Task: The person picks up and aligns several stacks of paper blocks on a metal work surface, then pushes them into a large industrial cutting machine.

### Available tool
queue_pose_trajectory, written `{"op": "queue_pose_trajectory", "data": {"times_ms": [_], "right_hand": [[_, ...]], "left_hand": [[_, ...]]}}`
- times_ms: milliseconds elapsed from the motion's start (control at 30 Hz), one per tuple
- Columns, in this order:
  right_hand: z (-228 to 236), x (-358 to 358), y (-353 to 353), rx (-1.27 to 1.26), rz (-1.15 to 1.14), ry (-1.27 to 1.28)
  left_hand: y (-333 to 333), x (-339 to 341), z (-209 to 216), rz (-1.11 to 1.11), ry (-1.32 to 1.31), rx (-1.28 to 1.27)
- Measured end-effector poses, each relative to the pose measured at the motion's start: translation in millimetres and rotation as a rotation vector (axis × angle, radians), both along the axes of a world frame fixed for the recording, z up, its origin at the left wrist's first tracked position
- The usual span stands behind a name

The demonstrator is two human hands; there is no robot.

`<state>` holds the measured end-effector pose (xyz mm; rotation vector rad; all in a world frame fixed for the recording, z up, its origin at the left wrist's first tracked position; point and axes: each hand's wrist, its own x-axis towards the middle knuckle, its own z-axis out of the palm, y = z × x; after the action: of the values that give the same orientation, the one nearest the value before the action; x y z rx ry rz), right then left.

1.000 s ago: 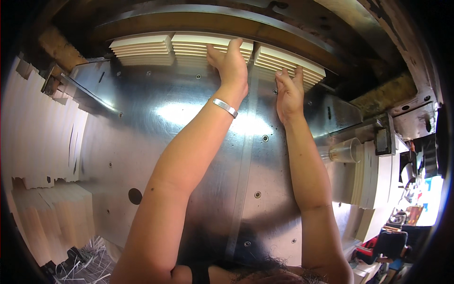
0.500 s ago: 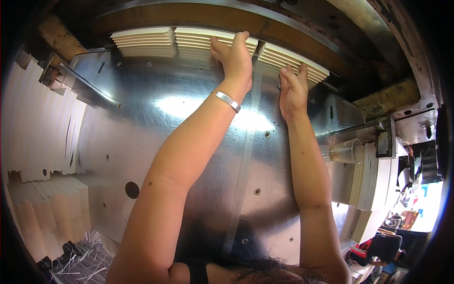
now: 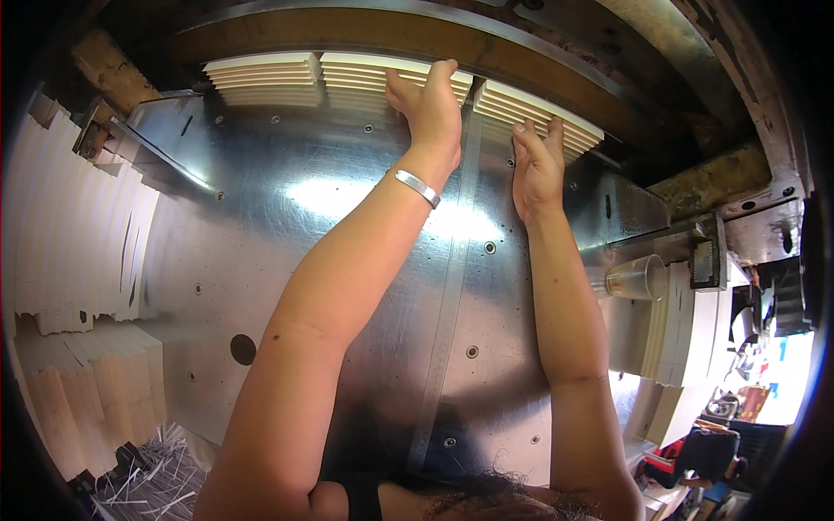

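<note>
Three low, layered stacks of cream-white paper stand side by side at the far end of a shiny metal table (image 3: 382, 252), against a brown beam. My left hand (image 3: 432, 117), with a silver band at its wrist, reaches to the right part of the middle stack (image 3: 354, 74). Its fingers are spread and lie against the layered front. My right hand (image 3: 540, 169) is at the front of the right stack (image 3: 512, 102), fingers stretched out and nothing gripped. Neither hand is on the left stack (image 3: 263, 71).
Tall paper piles (image 3: 69, 226) stand along the left side, with paper strips (image 3: 152, 482) below them. A clear plastic cup (image 3: 637, 278) lies on its side by my right forearm, near more paper stacks (image 3: 686, 330). The brown beam (image 3: 373, 28) spans the back.
</note>
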<state>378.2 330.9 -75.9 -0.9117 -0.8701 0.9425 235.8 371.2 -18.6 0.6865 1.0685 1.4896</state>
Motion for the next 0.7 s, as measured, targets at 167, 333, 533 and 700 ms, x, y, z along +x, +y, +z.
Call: {"op": "queue_pose_trajectory", "data": {"times_ms": [167, 333, 533, 700], "right_hand": [[7, -5, -3, -0.009, -0.002, -0.027], [-3, 5, 2, 0.019, 0.015, -0.016], [-5, 7, 2, 0.016, 0.012, -0.013], [-2, 0, 1, -0.010, -0.005, -0.001]], "left_hand": [[2, 0, -2, 0.008, 0.002, 0.003], [3, 1, -3, 0.004, 0.008, 0.002], [2, 2, -3, 0.023, -0.006, -0.002], [3, 0, -3, 0.008, -0.022, 0.013]]}}
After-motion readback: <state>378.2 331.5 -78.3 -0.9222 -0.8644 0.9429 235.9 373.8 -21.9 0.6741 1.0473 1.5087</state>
